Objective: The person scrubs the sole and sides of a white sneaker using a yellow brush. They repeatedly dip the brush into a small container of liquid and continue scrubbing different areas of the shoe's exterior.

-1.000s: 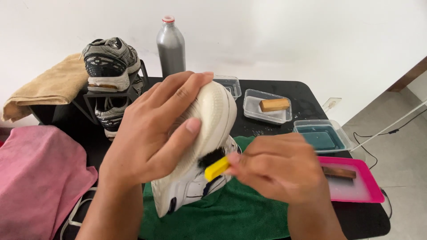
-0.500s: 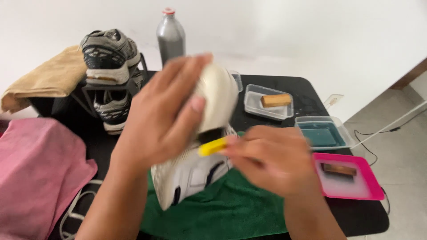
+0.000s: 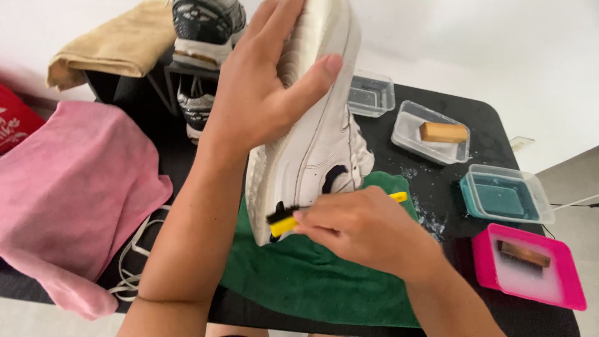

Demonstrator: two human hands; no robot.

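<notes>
So going left to right: a pink towel (image 3: 68, 187) is draped over the left end of the black counter (image 3: 480, 125), with a tan cloth (image 3: 118, 43) and a pair of grey trainers (image 3: 203, 25) on a dark rack behind it, plus some loose white laces (image 3: 134, 262) trailing out by the forearm. Then the left hand (image 3: 262, 100), fingers wrapped firmly round the sole of a white sneaker (image 3: 312, 156), thumb across the edge. The shoe is tipped up on end, its long axis running from up near the top of the view down and a bit left to the green towel (image 3: 299, 281) it's propped over. Right hand (image 3: 362, 231) is closed tight around a small yellow-handled brush (image 3: 281, 221), the black bristles pressed right against the midsole at the low end of the shoe. So the brush sits to the right of and just touching the sneaker's bottom edge, and the right hand is clearly the nearer one to that spot, while the left is higher up the shoe. Further right: a clear tub (image 3: 374, 93), a clear tray with a tan block (image 3: 443, 132), a tub of teal water (image 3: 502, 196), and a pink tray (image 3: 561, 293) holding a wooden brush (image 3: 524, 254). Some wet specks on the counter between them
</notes>
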